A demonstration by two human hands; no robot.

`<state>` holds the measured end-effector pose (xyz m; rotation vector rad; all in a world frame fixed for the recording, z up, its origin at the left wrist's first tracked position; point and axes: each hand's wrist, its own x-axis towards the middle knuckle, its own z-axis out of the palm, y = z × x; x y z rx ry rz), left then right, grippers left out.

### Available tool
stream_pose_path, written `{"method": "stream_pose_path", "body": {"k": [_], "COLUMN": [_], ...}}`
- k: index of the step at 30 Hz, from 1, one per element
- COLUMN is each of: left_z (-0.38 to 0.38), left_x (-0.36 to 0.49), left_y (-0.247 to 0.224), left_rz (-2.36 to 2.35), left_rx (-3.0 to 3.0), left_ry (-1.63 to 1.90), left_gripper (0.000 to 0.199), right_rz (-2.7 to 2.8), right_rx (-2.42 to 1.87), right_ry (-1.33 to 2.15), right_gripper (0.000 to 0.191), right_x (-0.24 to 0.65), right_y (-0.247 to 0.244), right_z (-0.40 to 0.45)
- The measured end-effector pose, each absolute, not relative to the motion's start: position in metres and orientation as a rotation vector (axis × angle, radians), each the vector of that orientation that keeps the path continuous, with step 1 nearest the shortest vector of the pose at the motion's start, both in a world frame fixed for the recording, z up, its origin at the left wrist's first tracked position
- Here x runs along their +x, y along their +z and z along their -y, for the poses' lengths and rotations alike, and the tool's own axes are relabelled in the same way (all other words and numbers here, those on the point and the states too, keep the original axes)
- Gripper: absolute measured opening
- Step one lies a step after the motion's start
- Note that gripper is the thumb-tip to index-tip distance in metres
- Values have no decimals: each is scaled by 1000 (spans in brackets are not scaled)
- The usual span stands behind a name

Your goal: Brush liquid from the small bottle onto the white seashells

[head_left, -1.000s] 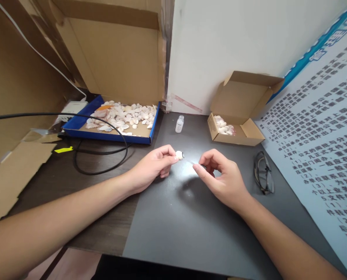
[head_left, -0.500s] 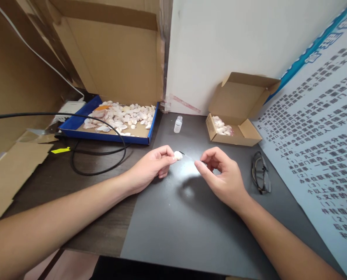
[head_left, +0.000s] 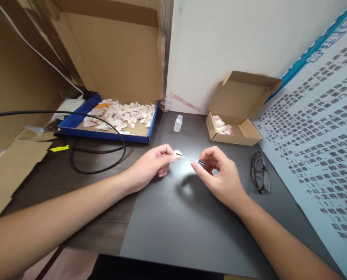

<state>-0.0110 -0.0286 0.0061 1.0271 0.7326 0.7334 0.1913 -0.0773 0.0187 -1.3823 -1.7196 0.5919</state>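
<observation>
My left hand [head_left: 156, 162] pinches a small pale seashell [head_left: 178, 153] between thumb and forefinger, above the dark grey mat. From the right, my right hand [head_left: 217, 169] grips a brush by its black cap [head_left: 201, 162]. The brush's thin stem points left, and its dark tip [head_left: 178, 154] lies over the face of the shell. Behind the hands stands a small glass bottle [head_left: 177, 123], upright and uncapped, with a whitish look.
A blue-sided box [head_left: 109, 135] full of seashells stands at the back left. At the back right, a small cardboard box [head_left: 234, 138] holds more shells. Glasses [head_left: 260, 173] lie on the right, a looped black cable [head_left: 97, 171] on the left.
The brush tip has moved down from the shell's upper right edge onto its face. More of the black cap now shows at my right fingertips. My left hand is nearly still.
</observation>
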Motion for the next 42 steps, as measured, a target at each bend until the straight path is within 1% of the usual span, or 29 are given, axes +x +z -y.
{"method": "stream_pose_path", "body": {"k": [3,10,20,23,26,31,37,42], "left_z": [29,28,28,29,29,28,28,29], "left_x": [-11,-11,-11,-11,-11,-11,-11,-10], "left_y": [7,6,6,7,8,7,6,6], "left_rz": [-741,-733,-725,-728,-724,-722,-727,-722], "left_rx": [1031,1031,1015,1010,1007,1018,1021,1014], "left_ry": [735,730,736,737,738,737,738,738], "left_gripper": [20,18,18,18,18,20,20,19], "right_rz": [1682,1739,1701,1765,1714,1762,1733,1798], "right_rx": [-1398,-1252,-1251,-1337,-1396,-1275,-1380,-1295], "right_ry": [560,612,588,615,569,655,597,667], "right_gripper": [22,22,21,21,22,21,22,21], "right_x": [192,192,192,193,194,192,193,192], "right_y": [18,18,17,18,17,16,18,18], "right_z": [76,80,79,76,74,77,76,77]}}
